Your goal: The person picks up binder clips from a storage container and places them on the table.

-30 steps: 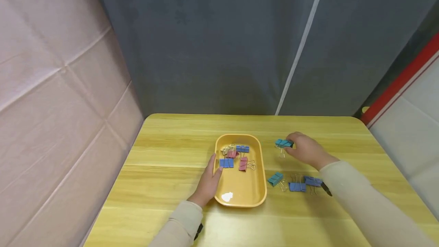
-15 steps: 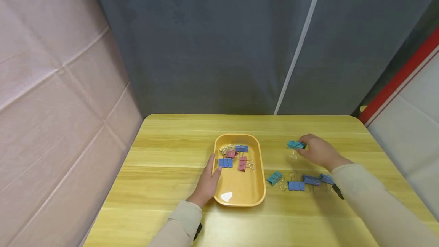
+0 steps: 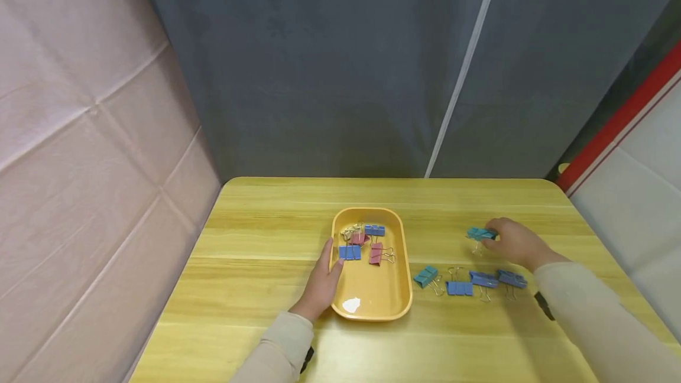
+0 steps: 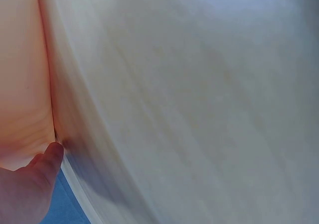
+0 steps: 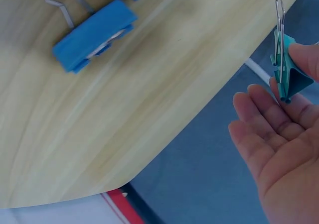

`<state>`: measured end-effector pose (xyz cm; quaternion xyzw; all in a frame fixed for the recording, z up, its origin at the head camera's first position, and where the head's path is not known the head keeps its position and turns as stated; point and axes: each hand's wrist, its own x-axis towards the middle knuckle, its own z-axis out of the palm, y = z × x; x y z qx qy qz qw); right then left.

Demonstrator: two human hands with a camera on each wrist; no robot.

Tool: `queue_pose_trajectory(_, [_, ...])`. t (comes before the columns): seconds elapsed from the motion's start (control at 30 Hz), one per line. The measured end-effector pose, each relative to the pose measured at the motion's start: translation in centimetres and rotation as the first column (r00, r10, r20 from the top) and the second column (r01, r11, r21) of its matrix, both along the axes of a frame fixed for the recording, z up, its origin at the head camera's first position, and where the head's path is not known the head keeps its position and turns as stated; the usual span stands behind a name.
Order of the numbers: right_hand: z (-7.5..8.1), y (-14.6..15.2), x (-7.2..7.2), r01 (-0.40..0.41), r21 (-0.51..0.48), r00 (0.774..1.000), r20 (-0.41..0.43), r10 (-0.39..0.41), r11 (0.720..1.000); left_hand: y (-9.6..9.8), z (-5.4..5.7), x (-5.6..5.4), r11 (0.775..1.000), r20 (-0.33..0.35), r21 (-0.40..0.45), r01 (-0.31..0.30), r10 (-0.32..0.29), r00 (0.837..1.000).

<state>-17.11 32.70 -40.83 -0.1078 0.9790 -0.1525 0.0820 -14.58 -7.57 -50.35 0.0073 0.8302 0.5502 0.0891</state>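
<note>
My left hand (image 3: 319, 282) grips the left wall of a yellow tray (image 3: 372, 310), thumb over the rim. In the left wrist view, a fingertip of that hand (image 4: 52, 157) touches the tray's outer side (image 4: 22, 74). Above the table on the right, my right hand (image 3: 518, 244) pinches a teal binder clip (image 3: 481, 233). The right wrist view shows this teal clip (image 5: 289, 69) between thumb and index finger, the other fingers spread. Inside the tray lie blue binder clips (image 3: 350, 252), pink binder clips (image 3: 376, 254) and a gold-coloured one (image 3: 351, 231), partly overlapping.
Right of the tray, a teal binder clip (image 3: 426, 276) and blue binder clips (image 3: 460, 288) lie in a rough row on the wooden table (image 3: 255, 241). A dark grey curtain (image 3: 319, 75) hangs behind it. Pale cloth (image 3: 96, 164) stands at the left.
My right hand has moved right with the teal clip, then slightly nearer, uncovering blue clips at the row's right end. My left hand and the tray stay in place.
</note>
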Motion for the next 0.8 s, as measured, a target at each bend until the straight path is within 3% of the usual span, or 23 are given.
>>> queue_pose_trajectory(0.8, [-1.3, 5.0, 1.1, 0.029, 0.061, 0.998, 0.048, -0.031, 0.998, 0.0, 0.3, 0.1, 1.000, 0.016, -0.005, 0.003, -0.003, 1.000])
